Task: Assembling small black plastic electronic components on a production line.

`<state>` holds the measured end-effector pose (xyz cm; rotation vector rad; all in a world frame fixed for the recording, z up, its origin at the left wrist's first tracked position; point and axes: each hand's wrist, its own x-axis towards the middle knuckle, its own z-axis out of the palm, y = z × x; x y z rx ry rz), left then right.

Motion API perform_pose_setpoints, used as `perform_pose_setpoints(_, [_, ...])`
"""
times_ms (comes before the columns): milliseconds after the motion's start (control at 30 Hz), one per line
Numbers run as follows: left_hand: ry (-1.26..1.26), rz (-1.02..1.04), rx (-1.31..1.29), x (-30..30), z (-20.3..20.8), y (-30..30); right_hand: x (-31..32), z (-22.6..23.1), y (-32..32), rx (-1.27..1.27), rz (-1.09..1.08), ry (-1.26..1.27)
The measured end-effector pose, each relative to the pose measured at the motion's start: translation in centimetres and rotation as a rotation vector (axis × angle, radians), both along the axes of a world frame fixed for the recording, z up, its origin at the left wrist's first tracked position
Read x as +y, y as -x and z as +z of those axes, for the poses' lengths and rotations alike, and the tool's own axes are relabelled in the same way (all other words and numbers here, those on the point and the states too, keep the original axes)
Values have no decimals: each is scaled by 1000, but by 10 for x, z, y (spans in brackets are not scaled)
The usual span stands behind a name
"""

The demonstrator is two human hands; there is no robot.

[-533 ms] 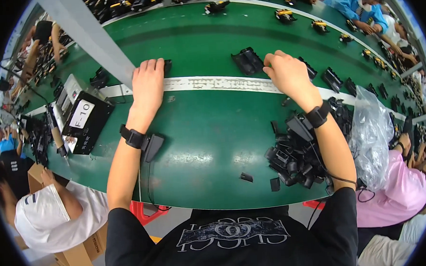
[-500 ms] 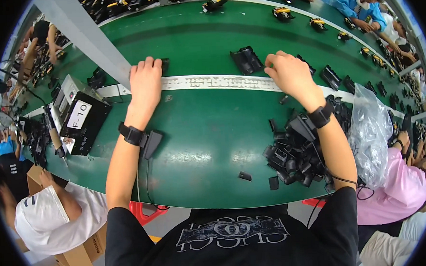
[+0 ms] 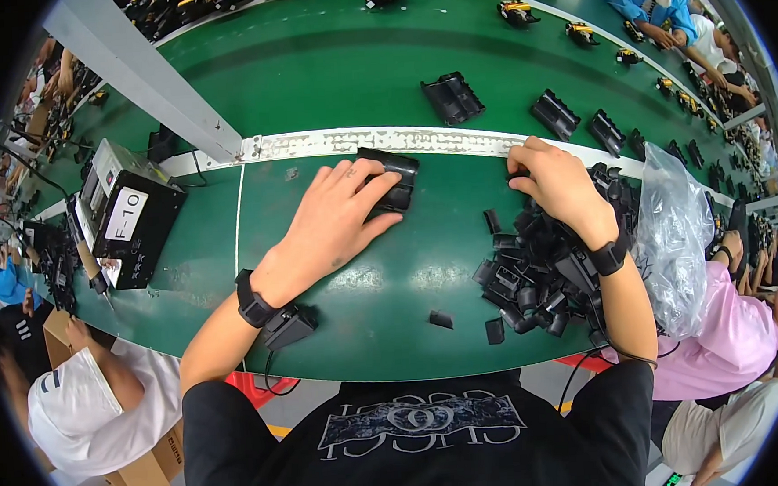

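Observation:
My left hand [image 3: 339, 210] is closed on a black plastic housing [image 3: 401, 179], thumb along its near side and fingers over its left part. This housing is a ribbed, trough-like shell, just on my side of the white strip. My right hand [image 3: 565, 188] is at the strip's near edge, its fingers curled in a pinch around a small black plastic part [image 3: 518, 175], mostly covered by them. Below that hand lies a heap of small black plastic parts [image 3: 531, 275]. Two loose pieces, one of them a small black cap [image 3: 441, 319], rest on the green table.
More black housings [image 3: 454, 98] lie on the green belt [image 3: 310, 71] beyond the white strip [image 3: 313, 145]. A clear plastic bag [image 3: 675, 246] hangs at the right. On the left stand a metal post [image 3: 147, 75], a boxy bench unit [image 3: 137, 221] and a soldering iron [image 3: 86, 250]. Co-workers sit on both sides.
My left hand has come from the belt's edge toward the middle, bringing the black housing onto the table. My right hand has drawn back nearer me and closed its fingers on the small part.

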<state>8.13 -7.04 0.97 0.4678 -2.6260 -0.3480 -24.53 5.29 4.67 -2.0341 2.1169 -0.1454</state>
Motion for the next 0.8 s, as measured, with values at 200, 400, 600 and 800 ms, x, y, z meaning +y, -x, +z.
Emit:
perform_pose_setpoints(200, [69, -8, 62, -4, 10, -3, -7, 4, -15, -96, 43, 150])
perform_pose_setpoints(400, [-97, 217, -152, 7, 18, -3, -21, 10, -56, -183, 173, 221])
perform_pose_setpoints(600, [-294, 46, 79, 0, 46, -9, -23, 9, -65, -170, 212, 202])
perform_pose_setpoints(800, [-99, -155, -282, -38, 47, -46, -22, 9, -64, -211, 210, 207])
